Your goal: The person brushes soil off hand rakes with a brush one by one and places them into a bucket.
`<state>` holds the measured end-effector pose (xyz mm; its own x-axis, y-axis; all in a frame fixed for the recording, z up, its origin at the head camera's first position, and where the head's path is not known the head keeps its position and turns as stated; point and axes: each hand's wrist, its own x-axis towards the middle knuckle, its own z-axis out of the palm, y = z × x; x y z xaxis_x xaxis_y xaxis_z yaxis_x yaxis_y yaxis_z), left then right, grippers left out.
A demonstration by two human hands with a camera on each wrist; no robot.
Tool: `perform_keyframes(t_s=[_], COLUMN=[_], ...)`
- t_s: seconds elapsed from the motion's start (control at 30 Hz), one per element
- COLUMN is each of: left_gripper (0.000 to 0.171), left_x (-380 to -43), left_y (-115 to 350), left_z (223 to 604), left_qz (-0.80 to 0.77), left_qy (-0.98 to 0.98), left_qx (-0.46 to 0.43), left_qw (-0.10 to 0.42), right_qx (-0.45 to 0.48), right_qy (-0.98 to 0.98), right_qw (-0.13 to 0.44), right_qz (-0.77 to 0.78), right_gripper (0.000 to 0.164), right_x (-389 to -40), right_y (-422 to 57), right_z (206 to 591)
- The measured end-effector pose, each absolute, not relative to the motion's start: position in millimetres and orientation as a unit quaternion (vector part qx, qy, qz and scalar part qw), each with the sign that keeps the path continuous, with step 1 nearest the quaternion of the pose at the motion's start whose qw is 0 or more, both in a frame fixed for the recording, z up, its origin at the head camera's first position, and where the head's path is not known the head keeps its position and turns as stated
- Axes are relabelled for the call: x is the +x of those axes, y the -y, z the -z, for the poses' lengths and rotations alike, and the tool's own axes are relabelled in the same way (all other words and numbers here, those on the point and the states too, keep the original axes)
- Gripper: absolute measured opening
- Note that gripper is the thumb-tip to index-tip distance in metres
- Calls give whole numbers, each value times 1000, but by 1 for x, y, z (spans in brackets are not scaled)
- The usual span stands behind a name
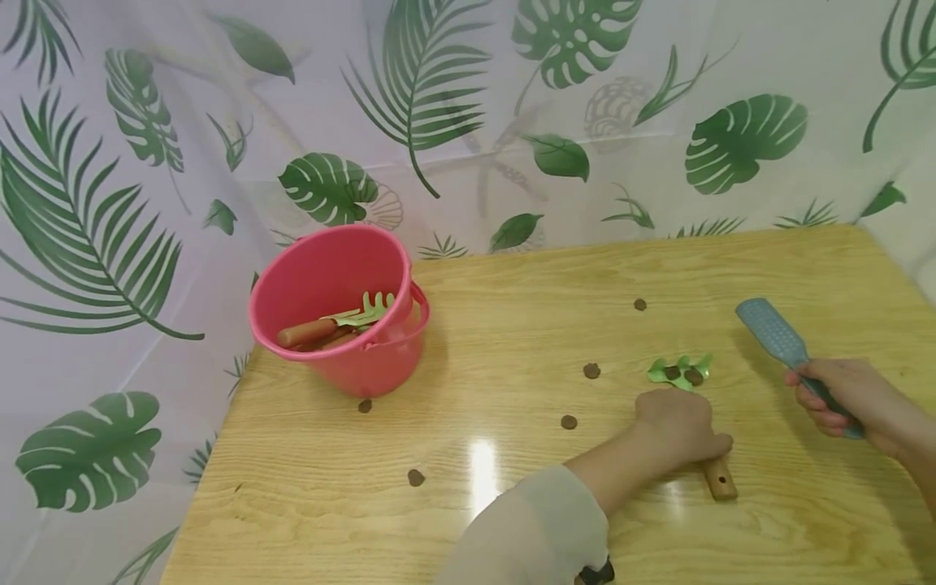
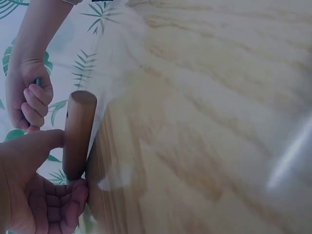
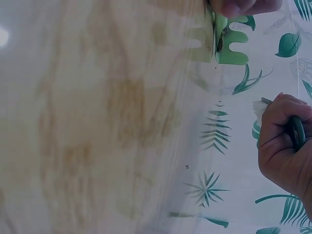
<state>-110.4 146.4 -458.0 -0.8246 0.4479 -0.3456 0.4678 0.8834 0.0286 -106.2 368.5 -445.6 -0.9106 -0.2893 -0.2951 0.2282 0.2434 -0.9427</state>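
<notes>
My left hand (image 1: 674,424) grips the wooden handle (image 1: 720,478) of a small garden hand rake low over the table. Two brown clumps (image 1: 693,376) overlap the rake's light green prongs (image 1: 683,363) in the head view. In the left wrist view, the thumb and curled fingers of the left hand (image 2: 44,190) lie around that handle (image 2: 80,131). To the right, my right hand (image 1: 848,398) holds a grey-blue tool with a flat perforated head (image 1: 771,329) by its handle, the head pointing away and up to the left. The right wrist view shows the right hand (image 3: 287,141) curled round its dark handle (image 3: 296,132).
A pink bucket (image 1: 383,370) stands tilted at the table's back left, holding several wooden-handled tools, among them a green fork (image 1: 366,311). More brown clumps (image 1: 569,422) lie scattered on the wooden table (image 1: 504,341). A leaf-patterned sheet (image 1: 468,97) hangs behind it.
</notes>
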Motion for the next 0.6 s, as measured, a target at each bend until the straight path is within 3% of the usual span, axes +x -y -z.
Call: perform_keyframes(t_s=[0.3, 0.6], left_gripper=[46, 35], left_x=[-113, -115], left_y=[-127, -115], left_z=[456, 455], left_qz=[33, 12], left_qy=[-946, -932], left_qx=[260, 276], left_qw=[191, 235], right_qx=[-43, -4], right_qy=[-738, -755], right_qw=[212, 199], right_qz=[640, 624], right_gripper=[39, 37], right_x=[-105, -104], right_y=[-374, -374], right_z=[450, 447])
